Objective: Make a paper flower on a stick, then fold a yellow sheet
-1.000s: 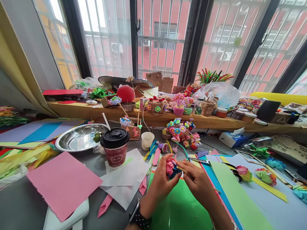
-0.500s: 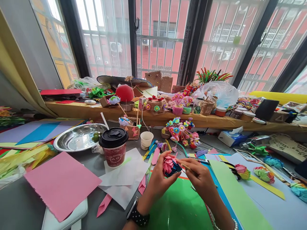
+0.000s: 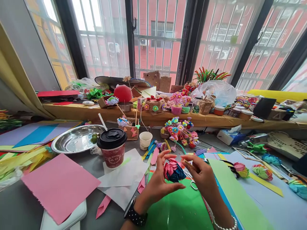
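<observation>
A folded-paper flower (image 3: 174, 171) with pink petals above and dark blue ones below sits between my hands, over the green mat (image 3: 179, 207). My left hand (image 3: 159, 183) curves around its left side, thumb and fingers spread wide apart; whether any finger touches the petals I cannot tell. To the flower's right, my right hand (image 3: 202, 171) is closed on a thin wooden stick (image 3: 188, 164), partly hidden by the fingers. White-handled scissors (image 3: 193, 185) lie under the right hand. Folded pink paper pieces (image 3: 103, 206) lie to the left.
A lidded coffee cup (image 3: 112, 148) with a straw stands left, beside a metal plate (image 3: 57, 145) and a white paper cup (image 3: 145, 140). Pink paper (image 3: 61, 188) covers the left foreground. Crocheted flowers (image 3: 178, 129) stand behind my hands; paper flowers (image 3: 262, 173) lie right.
My left hand has loosened around the paper flower, its fingers and thumb now spread. The right hand has moved slightly right, away from the petals, uncovering the scissors' handle.
</observation>
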Motion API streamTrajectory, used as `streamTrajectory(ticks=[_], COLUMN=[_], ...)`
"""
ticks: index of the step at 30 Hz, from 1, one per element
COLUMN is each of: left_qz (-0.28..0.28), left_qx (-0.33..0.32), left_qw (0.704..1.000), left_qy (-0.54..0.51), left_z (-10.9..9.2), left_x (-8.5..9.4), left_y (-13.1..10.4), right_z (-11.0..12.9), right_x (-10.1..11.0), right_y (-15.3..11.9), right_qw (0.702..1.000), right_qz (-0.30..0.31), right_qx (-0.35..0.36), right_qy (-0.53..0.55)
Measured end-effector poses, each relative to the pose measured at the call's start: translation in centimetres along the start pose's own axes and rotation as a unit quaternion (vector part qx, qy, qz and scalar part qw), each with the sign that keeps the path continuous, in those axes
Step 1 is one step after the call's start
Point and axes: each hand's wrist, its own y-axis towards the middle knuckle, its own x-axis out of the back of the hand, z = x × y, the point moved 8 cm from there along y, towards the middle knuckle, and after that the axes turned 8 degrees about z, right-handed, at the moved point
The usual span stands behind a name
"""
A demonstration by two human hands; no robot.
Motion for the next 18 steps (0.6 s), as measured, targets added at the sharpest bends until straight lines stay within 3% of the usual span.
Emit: streamTrajectory(ticks=[7, 13, 18], left_qz=[-0.043, -0.081, -0.047], left_qx=[0.067, 0.154, 0.203], left_qw=[0.987, 0.960, 0.948], left_qy=[-0.136, -0.219, -0.239], left_z=[2.2, 4.0, 5.2], left_x=[0.9, 1.3, 0.8], left_y=[0.6, 0.5, 0.4], right_z=[-0.2, 1.0, 0.9], right_x=[0.6, 0.3, -0.3], right_y=[-0.3, -0.3, -0.4], right_qw=[0.999, 0.999, 0.997], right_qz=[-0.031, 0.007, 0.034], right_qx=[-0.031, 0.002, -0.018], right_qy=[-0.006, 0.041, 0.071])
